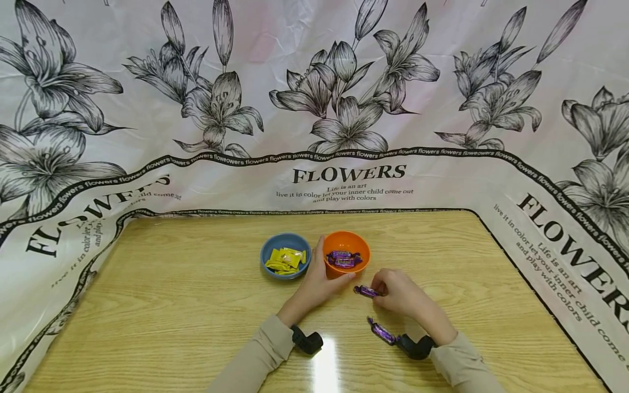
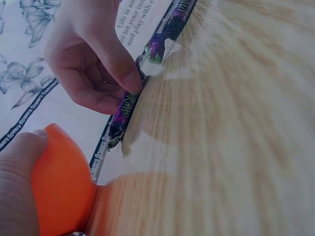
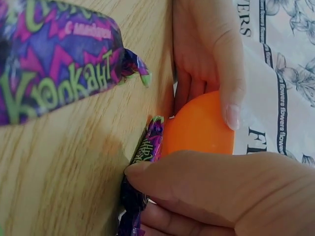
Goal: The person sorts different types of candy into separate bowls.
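My left hand (image 1: 314,284) holds the orange bowl (image 1: 346,237), with its fingers along the left side and its thumb at the near rim. Inside that bowl lie several purple-wrapped candies (image 1: 344,260). Just in front of it, my right hand (image 1: 402,293) pinches another purple-wrapped candy (image 1: 366,291) between thumb and fingers, low over the table. Both wrist views show this pinch close up, the wrapper (image 3: 149,142) sticking out past the thumb. A loose candy (image 1: 382,332) in the same wrapper lies nearer me, beside the right wrist; the right wrist view shows it large (image 3: 64,64).
Left of my left hand stands a blue bowl (image 1: 269,240) holding several yellow-wrapped candies (image 1: 285,260). The wood-patterned table (image 1: 187,295) is bordered at the back and sides by a flower-printed cloth (image 1: 236,191). A black wrist strap (image 1: 307,340) sits on my left wrist.
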The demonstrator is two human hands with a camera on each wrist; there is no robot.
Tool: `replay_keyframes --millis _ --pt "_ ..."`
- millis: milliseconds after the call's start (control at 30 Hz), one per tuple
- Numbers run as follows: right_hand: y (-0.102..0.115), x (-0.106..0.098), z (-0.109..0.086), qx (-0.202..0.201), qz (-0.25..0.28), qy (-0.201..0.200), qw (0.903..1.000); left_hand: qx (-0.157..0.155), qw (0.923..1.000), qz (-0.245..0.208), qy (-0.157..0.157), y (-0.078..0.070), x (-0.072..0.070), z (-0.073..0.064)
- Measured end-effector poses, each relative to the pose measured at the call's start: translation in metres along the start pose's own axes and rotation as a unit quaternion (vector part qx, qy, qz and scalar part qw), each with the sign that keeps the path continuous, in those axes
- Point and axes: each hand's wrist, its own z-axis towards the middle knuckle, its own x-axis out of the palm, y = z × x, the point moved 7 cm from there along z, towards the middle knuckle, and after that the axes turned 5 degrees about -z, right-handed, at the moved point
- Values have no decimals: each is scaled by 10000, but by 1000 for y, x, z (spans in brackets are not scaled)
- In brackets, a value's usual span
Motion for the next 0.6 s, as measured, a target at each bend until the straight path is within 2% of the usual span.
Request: replay_keyframes --millis 200,600 --pt "2 -6 -1 -143 -70 37 9999 -6 10000 -8 15 0 -1 1" --pt "19 -37 -2 -550 -80 -161 9983 11 10000 -79 57 1 -1 1"
